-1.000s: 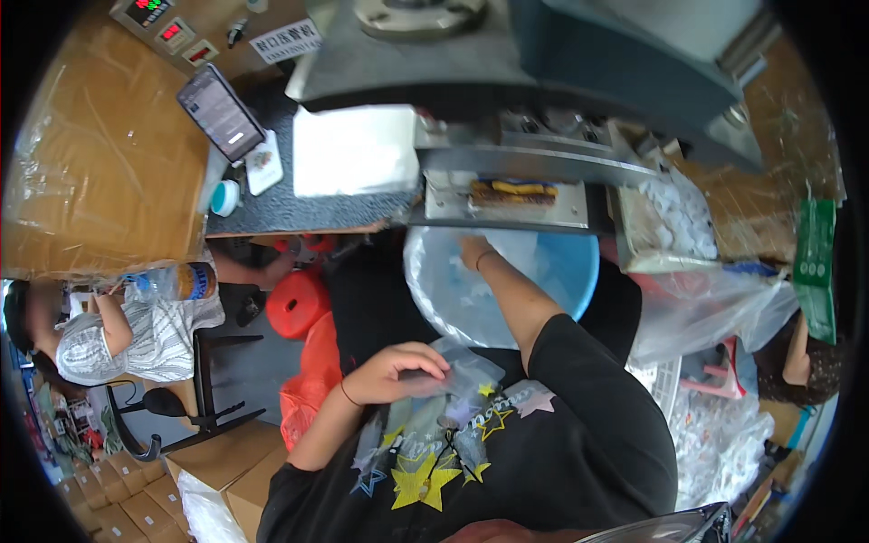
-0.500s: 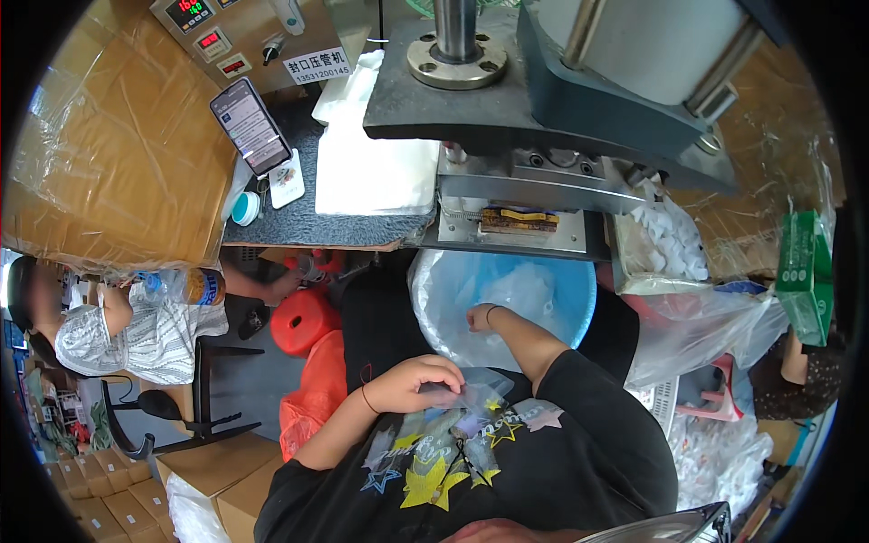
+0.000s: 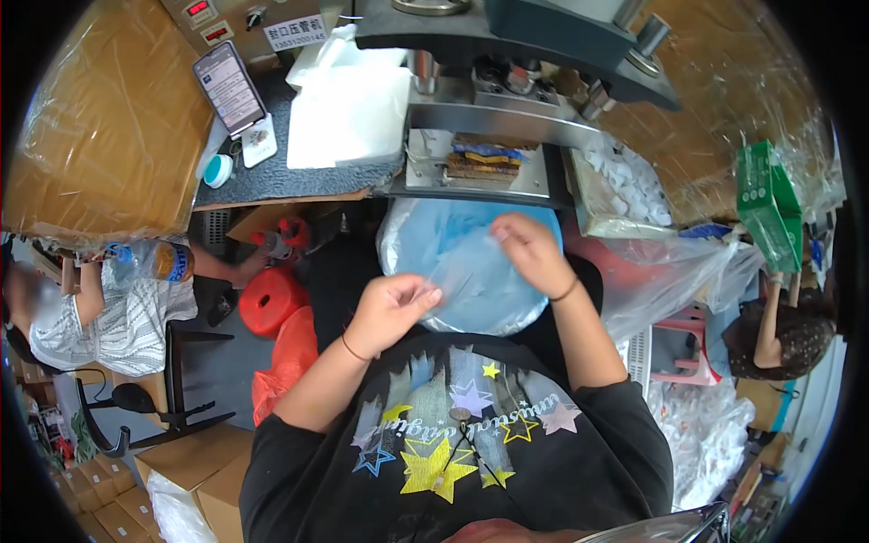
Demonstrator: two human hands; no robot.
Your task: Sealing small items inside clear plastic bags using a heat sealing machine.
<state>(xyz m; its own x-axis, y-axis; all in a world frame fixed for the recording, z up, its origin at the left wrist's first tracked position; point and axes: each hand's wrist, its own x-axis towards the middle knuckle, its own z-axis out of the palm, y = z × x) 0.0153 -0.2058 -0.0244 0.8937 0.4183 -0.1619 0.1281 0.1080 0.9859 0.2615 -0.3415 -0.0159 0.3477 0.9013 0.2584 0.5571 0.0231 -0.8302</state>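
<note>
A thin piece of clear plastic film [image 3: 463, 270] stretches between my two hands. My left hand [image 3: 391, 310] is closed, pinching its near left end between thumb and fingers. My right hand [image 3: 530, 253] grips the far right end with bent fingers. Both hands are above a blue tub [image 3: 554, 224] between my knees. Clear plastic lines the tub and bulges over its rim; what lies deeper inside is blurred by the film. Beyond the tub stands a metal press machine [image 3: 507, 88], with a brown and yellow strip [image 3: 486, 161] on its lower plate.
Left of the press are a white sheet stack [image 3: 348, 118], a phone [image 3: 228, 88] and a small jar [image 3: 218, 170]. At its right sits a tray of white scraps [image 3: 625, 185]. A green box [image 3: 769, 204], a red stool [image 3: 272, 301] and two people flank me.
My right hand has come up out of the tub and now holds the film. My left hand has moved forward from my chest to the tub's near edge. The whole view has shifted.
</note>
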